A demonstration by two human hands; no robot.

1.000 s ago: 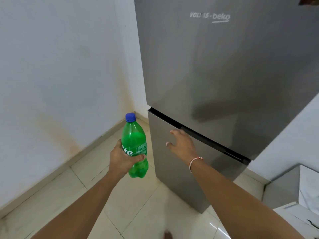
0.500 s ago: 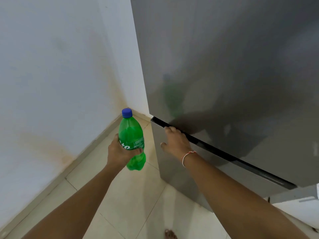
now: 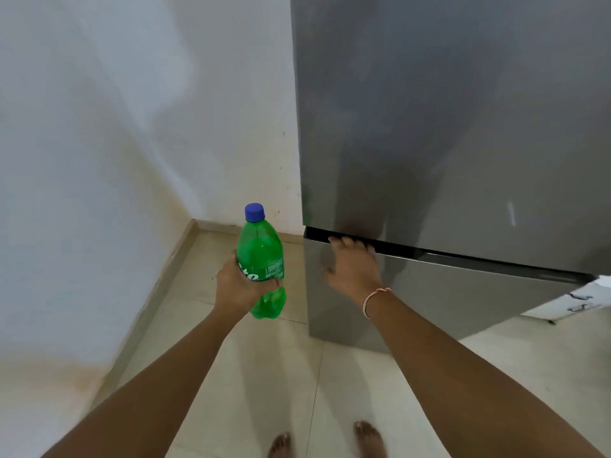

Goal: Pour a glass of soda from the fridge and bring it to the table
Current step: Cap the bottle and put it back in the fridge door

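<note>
White walls meet pale floor tiles in a corner, with a grey fridge standing closed at right. Left hand wraps its fingers around an upright green soda bottle with a blue cap, held just left of the fridge. Right hand lies on the lower door, fingertips curled into the dark gap above its top edge; a thread band circles the wrist.
</note>
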